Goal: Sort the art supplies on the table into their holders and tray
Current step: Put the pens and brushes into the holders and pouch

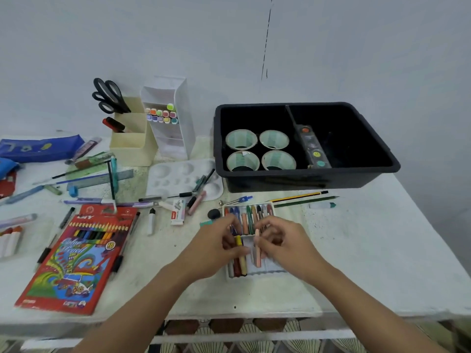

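Step in hand: loading crayons into the crayon tray [270, 270], which lies on the desk [356, 250] directly under both grips.

Right grip [285, 244]: closed in a pinch on a peach crayon [258, 250], thumb and fingertips around its upper half. The crayon stands nearly upright, its lower end down at the tray's bare grooves.

Left grip [216, 247]: fingers curled at a yellow crayon [239, 241] on the tray's left side. You either pinch it or only steady the row; I cannot tell which.

Tray state: far row of crayons filled, just beyond your fingertips. Near row holds a few at the left, under the left grip. Grooves below the right grip are bare.

Judgement: tray roughly half to two-thirds loaded; the wider sort is well short of done. Pens and markers lie loose far to the left of the left grip, and pencils [298, 197] just beyond the tray.

Next move calls for: tip the peach crayon flat, line it up with the groove beside the yellow one, then release. Keep the left grip steady on the neighbours so they do not roll.
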Demonstrator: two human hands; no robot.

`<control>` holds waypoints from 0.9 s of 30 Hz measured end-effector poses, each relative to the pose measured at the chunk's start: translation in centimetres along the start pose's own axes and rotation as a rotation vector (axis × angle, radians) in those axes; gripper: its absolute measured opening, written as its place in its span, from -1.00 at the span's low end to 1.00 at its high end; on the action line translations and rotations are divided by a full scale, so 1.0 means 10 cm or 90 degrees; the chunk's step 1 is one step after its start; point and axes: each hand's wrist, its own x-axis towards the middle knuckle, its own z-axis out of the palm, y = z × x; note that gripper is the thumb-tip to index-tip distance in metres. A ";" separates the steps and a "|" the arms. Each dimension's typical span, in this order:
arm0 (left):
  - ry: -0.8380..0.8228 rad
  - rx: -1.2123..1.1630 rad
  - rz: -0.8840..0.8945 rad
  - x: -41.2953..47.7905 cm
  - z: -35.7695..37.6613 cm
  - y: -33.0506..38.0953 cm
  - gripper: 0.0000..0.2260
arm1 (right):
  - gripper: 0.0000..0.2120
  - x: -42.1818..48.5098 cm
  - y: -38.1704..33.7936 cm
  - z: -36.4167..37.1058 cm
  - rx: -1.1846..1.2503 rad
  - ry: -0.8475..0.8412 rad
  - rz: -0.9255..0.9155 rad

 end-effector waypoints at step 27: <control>0.022 0.184 0.173 -0.18 0.22 -0.20 -0.42 | -0.83 0.05 0.08 -0.01 -0.101 0.024 -0.017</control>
